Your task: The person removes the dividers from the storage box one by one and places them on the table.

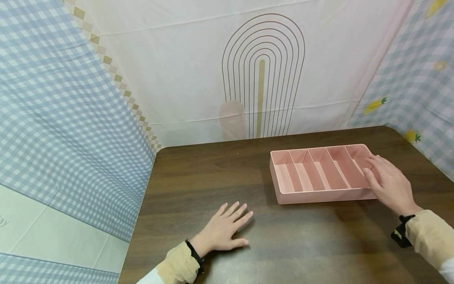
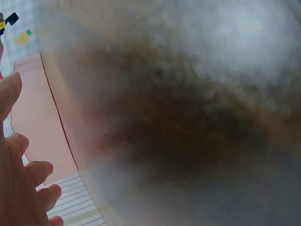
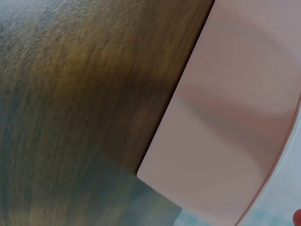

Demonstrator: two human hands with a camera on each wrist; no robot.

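A pink rectangular tray [image 1: 319, 196] with several long compartments stands on the table, right of centre. My right hand [image 1: 390, 183] is at the tray's right end, its thumb and fingers overlapping the last compartment and the rim in the head view. The fingers look fairly straight. In the right wrist view the tray's smooth outer wall [image 3: 216, 141] fills the right side, and one fingertip [image 3: 297, 219] shows past the rim. My left hand [image 1: 221, 228] is spread palm down over the table, left of the tray, holding nothing. Its fingers [image 2: 40, 172] appear along the left wrist view's left edge.
The dark wooden table [image 1: 198, 173] has rounded back corners. Behind it hangs a white cloth [image 1: 177, 79] with an arch print. Blue checked cloths hang at the left [image 1: 71, 110] and right [image 1: 436, 98]. Much of the left wrist view is blurred.
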